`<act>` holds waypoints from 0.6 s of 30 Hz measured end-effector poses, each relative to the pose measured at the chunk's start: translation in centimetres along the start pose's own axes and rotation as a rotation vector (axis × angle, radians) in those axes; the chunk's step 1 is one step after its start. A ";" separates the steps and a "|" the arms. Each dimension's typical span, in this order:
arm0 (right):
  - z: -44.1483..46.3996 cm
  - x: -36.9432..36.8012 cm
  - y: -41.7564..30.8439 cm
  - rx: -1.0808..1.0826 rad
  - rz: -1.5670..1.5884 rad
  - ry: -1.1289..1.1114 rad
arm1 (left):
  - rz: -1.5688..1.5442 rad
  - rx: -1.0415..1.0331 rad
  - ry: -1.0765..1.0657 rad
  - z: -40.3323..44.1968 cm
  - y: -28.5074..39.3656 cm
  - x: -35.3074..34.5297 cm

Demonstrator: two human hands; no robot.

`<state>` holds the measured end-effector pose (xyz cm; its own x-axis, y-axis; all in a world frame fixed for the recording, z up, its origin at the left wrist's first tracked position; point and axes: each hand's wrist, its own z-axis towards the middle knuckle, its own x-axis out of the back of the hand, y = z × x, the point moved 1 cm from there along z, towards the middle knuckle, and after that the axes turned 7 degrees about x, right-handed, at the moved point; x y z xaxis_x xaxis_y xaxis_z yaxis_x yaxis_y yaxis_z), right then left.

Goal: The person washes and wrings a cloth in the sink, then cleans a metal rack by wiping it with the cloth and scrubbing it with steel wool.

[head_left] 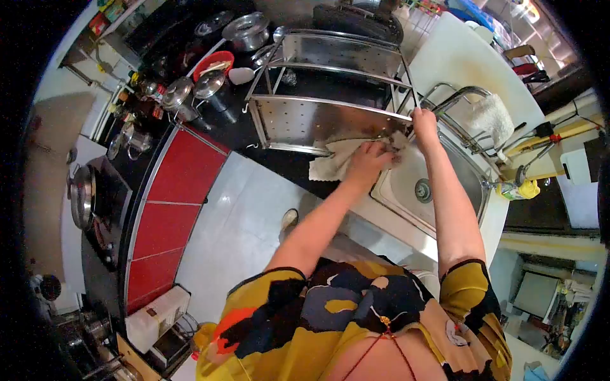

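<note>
A metal rack with perforated shelves (318, 124) stands tilted on the black counter beside the sink, its lower shelf facing me. My right hand (424, 124) is closed round the rack's corner post at the right end. Against the lower edge of that shelf, my left hand (372, 162) presses a beige cloth (327, 168), fingers bent over it. Part of the cloth spreads out to the left of the hand and drapes over the counter edge. Small specks dot the shelf's surface.
To the right lies a steel sink (400, 184) with a drain and a curved metal rack holding a white towel (492, 120). Pots (246, 32), a red bowl (214, 63) and lidded canisters (213, 89) crowd the back left. Red cabinets (168, 225) line the left.
</note>
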<state>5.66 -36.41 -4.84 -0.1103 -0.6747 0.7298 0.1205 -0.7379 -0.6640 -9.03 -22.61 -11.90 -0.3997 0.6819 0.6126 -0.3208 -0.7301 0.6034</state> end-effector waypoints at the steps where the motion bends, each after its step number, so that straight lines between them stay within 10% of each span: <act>1: 0.3 -0.4 0.7 -0.025 0.021 -0.011 | 0.100 -0.020 -0.028 -1.0 -1.3 1.2; 10: 0.2 -1.0 1.4 0.031 -0.083 0.051 | 0.267 0.491 0.500 -4.7 -13.5 11.5; 15: -0.3 -1.1 0.2 -0.016 -0.102 0.065 | 0.428 0.677 0.012 -3.8 -11.5 7.9; 18: 0.0 -2.2 1.7 0.019 -0.020 0.113 | 0.408 0.305 0.105 -4.5 -6.8 2.1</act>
<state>6.13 -36.19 -7.51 -0.2234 -0.6580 0.7191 0.1354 -0.7515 -0.6457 -11.55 -16.41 -16.95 -0.5289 0.3248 0.7840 0.1381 -0.8786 0.4572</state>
